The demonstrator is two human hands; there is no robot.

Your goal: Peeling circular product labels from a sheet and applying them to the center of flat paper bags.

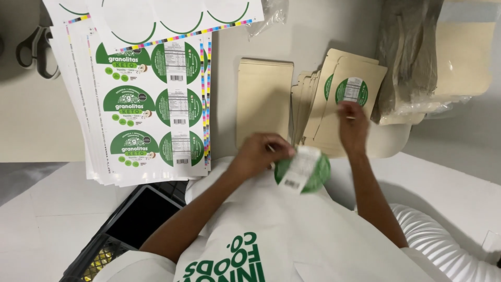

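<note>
My left hand (261,152) pinches the edge of a round green and white sticker label (303,169), held up in front of my white apron. My right hand (354,125) rests on a tan paper pouch (355,78) and presses the lower edge of a green round label (351,91) stuck on its face. That pouch lies on top of a fanned pile of like pouches (308,99). A plain stack of tan pouches (263,102) lies just left of it.
A stack of printed label sheets (148,109) with green round stickers covers the table's left side. Scissors (36,49) lie at the far left. Clear plastic bags with more pouches (422,57) sit at right. A black crate (125,230) stands below the table edge.
</note>
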